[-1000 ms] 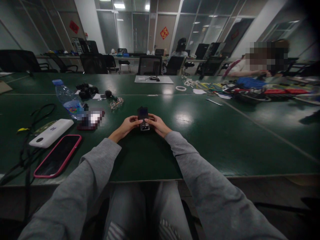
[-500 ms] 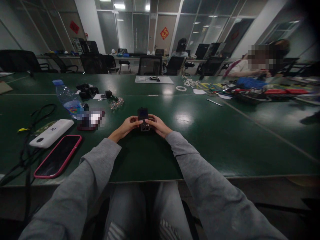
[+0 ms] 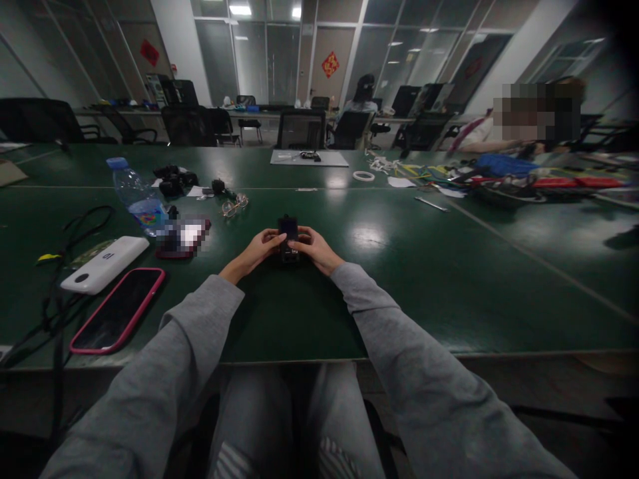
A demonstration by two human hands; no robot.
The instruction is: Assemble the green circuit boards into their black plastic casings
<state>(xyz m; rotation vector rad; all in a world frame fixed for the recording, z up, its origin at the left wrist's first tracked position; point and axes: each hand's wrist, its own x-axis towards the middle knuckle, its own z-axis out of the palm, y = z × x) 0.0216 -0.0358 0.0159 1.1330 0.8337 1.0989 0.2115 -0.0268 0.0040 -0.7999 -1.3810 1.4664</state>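
Observation:
Both hands grip a small black boxy device (image 3: pixel 288 251) just above or on the green table (image 3: pixel 294 313); whether it touches the surface I cannot tell. A dark panel like a screen stands at its upper part, and the lower front bears small pale markings. My left hand (image 3: pixel 262 247) closes on the left side, its thumb lying across the panel's lower edge. From the right, my right hand (image 3: pixel 314 249) wraps the other side, with its thumb pressed on the front below the panel. The fingers behind the device are partly hidden.
To the left lie a pink-edged phone (image 3: pixel 120 311), a white power bank (image 3: pixel 104 265), a plastic bottle (image 3: pixel 140 199), black cables (image 3: pixel 58 313) and glasses (image 3: pixel 234 205). A pen-like metal rod (image 3: pixel 431 204) and a white ring (image 3: pixel 363 176) lie right. Another person (image 3: pixel 479 136) sits far right.
The device has turned slightly in my hands, so its marked lower front shows less. My left thumb has moved up onto the panel's edge. Both hands still hold it.

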